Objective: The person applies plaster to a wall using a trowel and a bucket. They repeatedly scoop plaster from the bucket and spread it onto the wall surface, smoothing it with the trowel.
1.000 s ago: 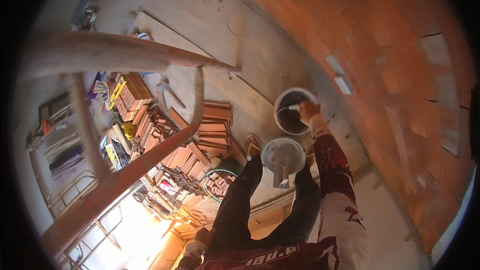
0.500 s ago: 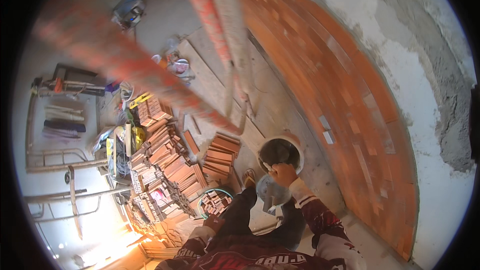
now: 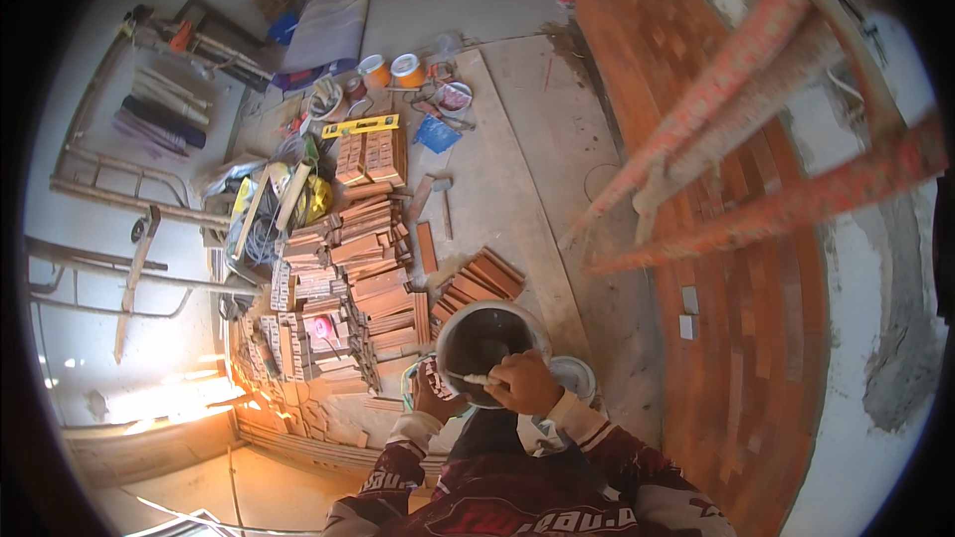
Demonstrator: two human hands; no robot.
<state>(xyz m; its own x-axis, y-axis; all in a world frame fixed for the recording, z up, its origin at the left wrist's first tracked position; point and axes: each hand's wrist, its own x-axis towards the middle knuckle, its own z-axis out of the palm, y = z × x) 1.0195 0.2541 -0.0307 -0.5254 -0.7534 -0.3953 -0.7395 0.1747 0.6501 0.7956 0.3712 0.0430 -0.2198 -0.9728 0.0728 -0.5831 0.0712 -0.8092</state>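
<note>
A round bucket with a dark inside hangs or stands just in front of my body. My right hand is closed at its near rim, on a pale stick-like bar that looks like the bucket's handle. At the bucket's left side is my left hand; its fingers are partly hidden, and I cannot tell whether they touch the wall. A basin of small tile pieces shows in part behind the left hand. Right of my right hand, a second, greyish bucket is partly covered by my arm.
Stacks of reddish tiles lie to the left, with a yellow level and a hammer beyond. Red-painted scaffold bars cross at the right before the tiled wall. Paint buckets stand farther off.
The view has swung, so the scaffold bars now lie to the right. The bucket in my right hand is nearer my body and further left. My left hand is now beside it.
</note>
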